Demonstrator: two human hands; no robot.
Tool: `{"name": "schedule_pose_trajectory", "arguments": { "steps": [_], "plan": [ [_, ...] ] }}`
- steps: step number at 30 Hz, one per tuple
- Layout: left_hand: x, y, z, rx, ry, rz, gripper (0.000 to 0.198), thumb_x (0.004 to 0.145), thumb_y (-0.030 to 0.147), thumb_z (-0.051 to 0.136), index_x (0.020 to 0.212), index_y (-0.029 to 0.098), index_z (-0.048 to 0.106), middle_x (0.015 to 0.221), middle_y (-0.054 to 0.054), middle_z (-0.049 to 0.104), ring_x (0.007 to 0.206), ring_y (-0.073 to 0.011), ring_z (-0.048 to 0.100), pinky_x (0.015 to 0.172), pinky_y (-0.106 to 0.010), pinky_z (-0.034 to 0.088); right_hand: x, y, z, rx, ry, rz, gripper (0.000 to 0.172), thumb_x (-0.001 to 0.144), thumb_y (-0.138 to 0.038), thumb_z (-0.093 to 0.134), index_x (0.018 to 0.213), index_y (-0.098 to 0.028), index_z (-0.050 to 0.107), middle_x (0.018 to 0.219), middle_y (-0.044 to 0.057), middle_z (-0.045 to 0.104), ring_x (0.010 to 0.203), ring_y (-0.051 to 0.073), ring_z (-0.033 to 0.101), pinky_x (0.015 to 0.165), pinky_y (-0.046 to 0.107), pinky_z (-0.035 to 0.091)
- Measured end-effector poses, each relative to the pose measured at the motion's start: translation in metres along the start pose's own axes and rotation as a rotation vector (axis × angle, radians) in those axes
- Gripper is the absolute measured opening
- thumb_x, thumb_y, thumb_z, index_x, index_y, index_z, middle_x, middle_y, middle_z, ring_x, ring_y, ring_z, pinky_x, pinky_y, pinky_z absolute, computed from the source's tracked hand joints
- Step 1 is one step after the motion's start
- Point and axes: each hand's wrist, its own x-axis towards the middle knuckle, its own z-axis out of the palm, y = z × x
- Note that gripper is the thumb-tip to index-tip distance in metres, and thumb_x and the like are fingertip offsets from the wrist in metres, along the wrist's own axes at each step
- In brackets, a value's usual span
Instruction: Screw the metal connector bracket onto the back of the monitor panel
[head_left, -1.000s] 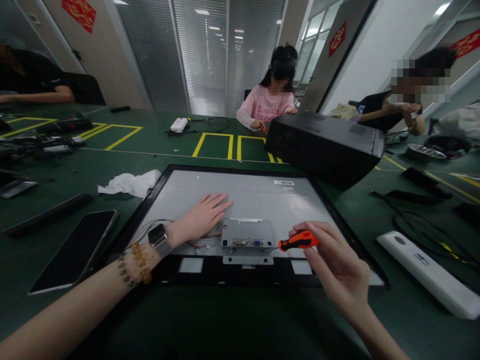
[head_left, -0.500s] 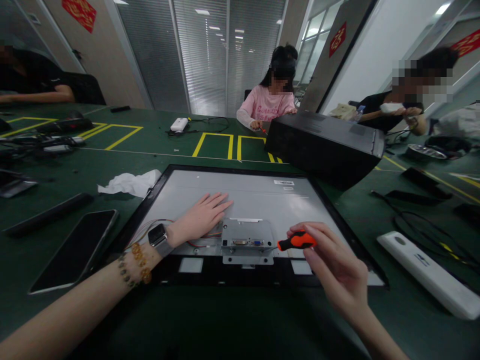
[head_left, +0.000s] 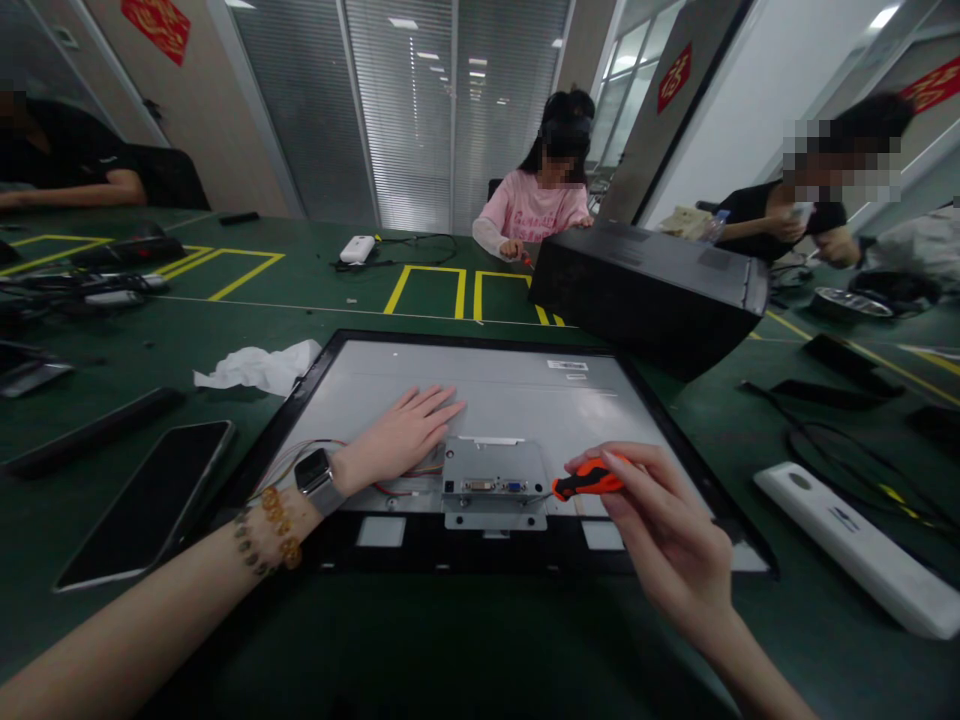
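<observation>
A display panel (head_left: 510, 390) with a black frame lies face down on the green table, its grey metal back up. Near its front edge sits a metal box (head_left: 491, 462) with two video ports on its front side. My left hand (head_left: 409, 432) rests flat on the panel's back, fingers spread, just left of the box. Thin wires run beside its wrist. My right hand (head_left: 660, 510) grips an orange and black screwdriver (head_left: 592, 480) by the handle. The screwdriver's shaft points left at the lower right front of the box; its tip is too small to make out.
A black computer case (head_left: 645, 290) stands behind the panel, with a person in pink (head_left: 532, 205) beyond it. On the left lie a phone (head_left: 150, 505), a black bar (head_left: 90, 432) and crumpled tissue (head_left: 259, 368). A white oblong device (head_left: 855, 545) and cables are on the right.
My right hand has shifted slightly left with the screwdriver, and its fingers have turned a little on the handle. My left hand stays in place. The person at right has lowered a hand.
</observation>
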Motion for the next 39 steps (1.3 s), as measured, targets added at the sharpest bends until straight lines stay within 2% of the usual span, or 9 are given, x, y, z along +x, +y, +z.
{"name": "schedule_pose_trajectory", "arguments": {
  "steps": [7,14,18,22,27,32,37,39],
  "plan": [
    [-0.0001,0.0011,-0.0004,0.003,-0.011,0.003,0.043,0.102,0.025,0.028,0.145,0.023,0.032,0.153,-0.008,0.028,0.141,-0.0224,0.024,0.113,-0.045,0.022,-0.0069,0.0061,0.0035,0.024,0.036,0.023,0.057,0.085,0.0,0.053,0.132,-0.033,0.053,0.114,0.007,0.062,0.103,0.022,0.062,0.081,0.04,0.057],
    [-0.0001,0.0009,-0.0005,0.008,-0.006,-0.001,0.043,0.102,0.025,0.028,0.144,0.023,0.033,0.153,-0.008,0.028,0.141,-0.0223,0.025,0.113,-0.045,0.022,-0.0088,0.0087,0.002,0.019,0.091,0.035,0.054,0.082,-0.003,0.061,0.127,-0.032,0.057,0.098,0.005,0.059,0.089,0.019,0.062,0.067,0.034,0.055],
    [-0.0005,0.0003,0.0001,0.01,-0.004,0.008,0.043,0.102,0.025,0.027,0.145,0.024,0.032,0.154,-0.007,0.028,0.141,-0.0217,0.024,0.113,-0.045,0.022,-0.0097,0.0087,0.0043,0.004,0.137,0.074,0.058,0.081,-0.004,0.062,0.132,-0.03,0.053,0.098,0.004,0.061,0.089,0.018,0.063,0.075,0.035,0.055],
    [-0.0006,-0.0003,0.001,0.011,-0.006,0.021,0.044,0.101,0.023,0.028,0.145,0.023,0.032,0.153,-0.007,0.028,0.142,-0.0219,0.022,0.113,-0.045,0.02,-0.0096,0.0055,0.0089,0.129,0.202,0.131,0.053,0.082,-0.001,0.059,0.127,-0.027,0.051,0.105,0.004,0.065,0.097,0.017,0.065,0.084,0.032,0.056],
    [-0.0006,-0.0006,0.0014,0.014,-0.006,0.012,0.044,0.102,0.024,0.027,0.145,0.022,0.031,0.154,-0.008,0.027,0.142,-0.0219,0.023,0.113,-0.046,0.021,-0.0083,0.0015,0.0099,0.191,0.18,0.139,0.041,0.084,0.0,0.053,0.119,-0.023,0.054,0.11,0.005,0.066,0.098,0.017,0.067,0.086,0.031,0.057],
    [-0.0012,-0.0005,0.0017,0.014,-0.006,0.017,0.044,0.102,0.023,0.026,0.145,0.023,0.031,0.154,-0.007,0.028,0.142,-0.0221,0.021,0.113,-0.046,0.021,-0.0082,0.0037,0.0067,0.166,0.156,0.118,0.039,0.087,-0.003,0.05,0.119,-0.023,0.058,0.114,0.007,0.064,0.1,0.021,0.066,0.087,0.039,0.055],
    [-0.0013,0.0009,0.0002,0.013,-0.003,0.017,0.043,0.102,0.024,0.025,0.145,0.022,0.032,0.153,-0.007,0.029,0.142,-0.0214,0.022,0.113,-0.045,0.021,-0.0083,0.005,0.0041,0.062,0.228,0.059,0.038,0.082,-0.002,0.059,0.111,-0.025,0.066,0.105,0.005,0.062,0.098,0.019,0.062,0.075,0.032,0.055],
    [-0.0013,0.0011,-0.0005,0.012,-0.006,0.016,0.043,0.102,0.025,0.025,0.145,0.023,0.032,0.153,-0.007,0.029,0.142,-0.0209,0.023,0.113,-0.045,0.021,-0.0091,0.0045,0.0043,0.034,0.242,0.073,0.04,0.082,-0.001,0.058,0.113,-0.025,0.066,0.105,0.005,0.061,0.095,0.018,0.062,0.075,0.032,0.054]
  ]
}}
